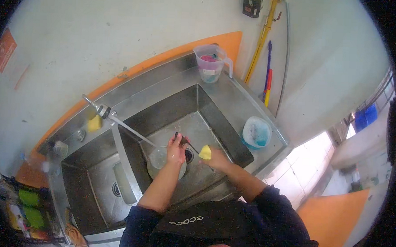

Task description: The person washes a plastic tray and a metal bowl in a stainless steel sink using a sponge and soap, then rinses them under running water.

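Over the right basin of a stainless steel double sink (218, 124), my left hand (176, 152) grips the dark handle of a thin-shafted utensil (193, 146). My right hand (220, 159) holds a yellow sponge (205, 152) around or against the utensil's far end. The sponge and fingers hide that end, so its kind is unclear. Below and left of my left hand sits a pale round bowl (154, 166), partly covered by my forearm. A faucet (104, 111) points toward this bowl. The basin's drain (189, 155) shows between my hands.
On the right ledge stands a plastic tub (257, 132) of bluish, sudsy liquid. A translucent measuring jug (210, 66) occupies the back corner. Another yellow sponge (94, 123) lies beside the faucet. In the left basin, a pale elongated object (124, 183) leans near the divider.
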`<state>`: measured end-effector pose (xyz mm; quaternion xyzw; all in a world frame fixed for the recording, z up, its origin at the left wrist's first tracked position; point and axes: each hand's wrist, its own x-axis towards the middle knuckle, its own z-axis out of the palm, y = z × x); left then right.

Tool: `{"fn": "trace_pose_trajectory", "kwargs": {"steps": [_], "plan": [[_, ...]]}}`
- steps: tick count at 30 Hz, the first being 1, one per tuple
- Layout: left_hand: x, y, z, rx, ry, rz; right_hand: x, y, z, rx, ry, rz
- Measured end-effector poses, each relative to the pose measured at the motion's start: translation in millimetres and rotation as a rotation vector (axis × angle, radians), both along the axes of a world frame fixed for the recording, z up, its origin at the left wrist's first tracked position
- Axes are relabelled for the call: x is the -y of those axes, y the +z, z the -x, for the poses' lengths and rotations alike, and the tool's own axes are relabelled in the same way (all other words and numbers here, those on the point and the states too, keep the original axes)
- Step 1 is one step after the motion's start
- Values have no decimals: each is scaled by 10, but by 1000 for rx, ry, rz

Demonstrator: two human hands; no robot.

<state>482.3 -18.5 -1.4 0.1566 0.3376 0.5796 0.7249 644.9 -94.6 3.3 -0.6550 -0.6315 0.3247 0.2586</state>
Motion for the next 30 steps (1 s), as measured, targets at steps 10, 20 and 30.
{"fn": "trace_pose_trajectory", "kwargs": {"steps": [10,20,30], "plan": [[311,-1597,606,-370,193,553,-787,55,-475,-79,-384,-38],[292,-1731,670,-371,-86,703,-1235,263,-1693,125,-668,-294],[163,-1938,1195,-224,159,352,-295,106,-1790,537,-385,-141]]}}
